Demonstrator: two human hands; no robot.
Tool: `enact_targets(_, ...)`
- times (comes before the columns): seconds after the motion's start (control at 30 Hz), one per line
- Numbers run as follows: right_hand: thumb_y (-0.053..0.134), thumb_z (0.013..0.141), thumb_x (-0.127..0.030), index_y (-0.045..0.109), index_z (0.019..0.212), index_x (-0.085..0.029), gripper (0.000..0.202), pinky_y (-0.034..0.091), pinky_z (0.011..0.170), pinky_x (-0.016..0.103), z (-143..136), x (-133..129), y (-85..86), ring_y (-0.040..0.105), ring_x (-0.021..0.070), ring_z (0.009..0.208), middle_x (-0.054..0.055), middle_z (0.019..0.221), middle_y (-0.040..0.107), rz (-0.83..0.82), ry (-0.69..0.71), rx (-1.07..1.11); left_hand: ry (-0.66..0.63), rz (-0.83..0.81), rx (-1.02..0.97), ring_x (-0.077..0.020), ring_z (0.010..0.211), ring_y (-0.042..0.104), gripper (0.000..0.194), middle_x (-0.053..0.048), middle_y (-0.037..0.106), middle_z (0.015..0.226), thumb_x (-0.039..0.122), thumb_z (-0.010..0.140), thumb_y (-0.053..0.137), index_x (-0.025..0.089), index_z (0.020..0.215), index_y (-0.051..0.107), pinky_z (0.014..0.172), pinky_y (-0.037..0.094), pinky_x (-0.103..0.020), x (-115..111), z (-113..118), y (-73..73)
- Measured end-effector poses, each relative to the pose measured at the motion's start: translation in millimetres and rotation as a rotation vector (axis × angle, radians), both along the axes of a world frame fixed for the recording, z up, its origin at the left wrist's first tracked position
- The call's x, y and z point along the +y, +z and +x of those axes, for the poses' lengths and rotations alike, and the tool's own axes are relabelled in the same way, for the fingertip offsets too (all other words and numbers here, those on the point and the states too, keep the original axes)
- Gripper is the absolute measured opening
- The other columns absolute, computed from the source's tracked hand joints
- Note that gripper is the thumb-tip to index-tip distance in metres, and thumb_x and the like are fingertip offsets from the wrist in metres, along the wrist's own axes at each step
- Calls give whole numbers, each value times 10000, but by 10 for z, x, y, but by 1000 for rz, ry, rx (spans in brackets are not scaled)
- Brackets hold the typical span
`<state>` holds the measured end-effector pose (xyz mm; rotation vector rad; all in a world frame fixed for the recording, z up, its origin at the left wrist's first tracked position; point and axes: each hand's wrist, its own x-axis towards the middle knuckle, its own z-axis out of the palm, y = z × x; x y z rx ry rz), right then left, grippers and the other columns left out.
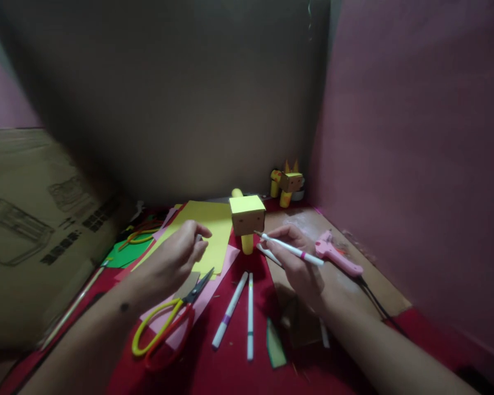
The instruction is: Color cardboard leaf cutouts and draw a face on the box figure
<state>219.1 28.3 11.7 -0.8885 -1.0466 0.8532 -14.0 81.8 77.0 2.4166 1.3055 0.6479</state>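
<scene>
Red cloth [230, 376] spreads below a dim grey wall [168, 99]. On it, between the hands, stands a brown cardboard box-headed figure with yellow top [248, 224]; the right hand [298, 274] clasps a slim white purple-banded marker [290, 249], its tip by the face. Well apart, the left hand [185, 247] half-curls — whether around the small white piece [198, 238] at its fingers, I cannot tell. Nearer lie yellow-and-red-handled scissors [185, 300] and two more white markers [230, 311]; a pink glue gun [340, 259] sits farther right.

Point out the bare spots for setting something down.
Bare red cloth lies between the scissors and two loose markers; bare yellow paper, between the left hand and box figure. Crowded around the right hand: its marker, glue gun.
</scene>
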Motion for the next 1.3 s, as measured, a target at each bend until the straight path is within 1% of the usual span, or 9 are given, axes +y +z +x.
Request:
enact_targets(0.1, 818, 688, -286, 723, 752, -214, 136, 507, 722, 321, 6, -28, 91, 682, 172, 723, 6, 735, 729, -93, 50, 138, -184, -169, -190, -198, 655, 638, 308, -23, 642, 728, 404, 947, 440, 169, 1110, 556, 634, 540, -357, -182, 19, -13)
enact_targets(0.2, 812, 648, -300, 723, 716, -214, 141, 505, 711, 295, 21, -84, 142, 671, 148, 674, -5, 681, 717, -129, 114, 233, -285, -312, -336, -186, 705, 709, 220, -55, 722, 776, 355, 928, 539, 167, 1008, 621, 676, 584, -324, -296, 77, -30)
enact_targets(0.27, 813, 625, -287, 720, 695, -210, 139, 491, 677, 257, 27, -143, 153, 657, 125, 642, -14, 645, 707, -150, 145, 299, -278, -392, -420, -165, 643, 699, 269, -38, 724, 801, 350, 907, 591, 169, 1104, 623, 580, 574, -283, -340, 119, -53)
enact_targets(0.33, 808, 617, -275, 712, 677, -210, 130, 479, 639, 228, 24, -216, 148, 641, 107, 604, -28, 601, 687, -159, 152, 342, -243, -500, -509, -128, 529, 641, 450, -5, 720, 807, 348, 877, 645, 195, 1286, 539, 458, 517, -239, -369, 159, -91)
enact_targets(0.4, 805, 617, -268, 711, 672, -209, 124, 477, 619, 216, 10, -294, 134, 629, 99, 579, -36, 573, 673, -172, 170, 355, -193, -582, -557, -96, 444, 579, 508, 20, 721, 786, 343, 849, 681, 214, 1302, 490, 391, 450, -207, -390, 200, -140)
enact_targets(0.53, 798, 640, -269, 714, 687, -200, 119, 481, 622, 227, -39, -418, 90, 619, 104, 585, -29, 584, 675, -200, 234, 353, -180, -630, -489, -149, 499, 676, 240, 22, 708, 685, 361, 862, 632, 209, 998, 507, 437, 494, -229, -427, 272, -241)
enact_targets(0.7, 791, 681, -267, 712, 703, -200, 106, 475, 651, 274, -77, -447, 33, 608, 128, 607, -23, 599, 667, -211, 246, 291, -232, -574, -387, -185, 551, 716, 147, 2, 737, 658, 355, 900, 574, 226, 926, 507, 547, 581, -308, -478, 308, -307)
enact_targets(1.13, 790, 739, -224, 715, 725, -190, 84, 478, 653, 258, -131, -452, -106, 630, 118, 612, -28, 635, 703, -231, 344, 304, -259, -627, -344, -195, 513, 705, 161, -12, 749, 656, 374, 928, 582, 226, 909, 522, 505, 563, -298, -504, 286, -325)
enact_targets(1.3, 841, 786, -315, 697, 815, -185, 196, 513, 659, 250, -305, -487, -191, 680, 122, 642, 4, 730, 773, -261, 459, 368, -252, -727, -375, -187, 527, 705, 249, -22, 752, 640, 461, 962, 600, 227, 896, 549, 526, 540, -277, -459, 168, -400)
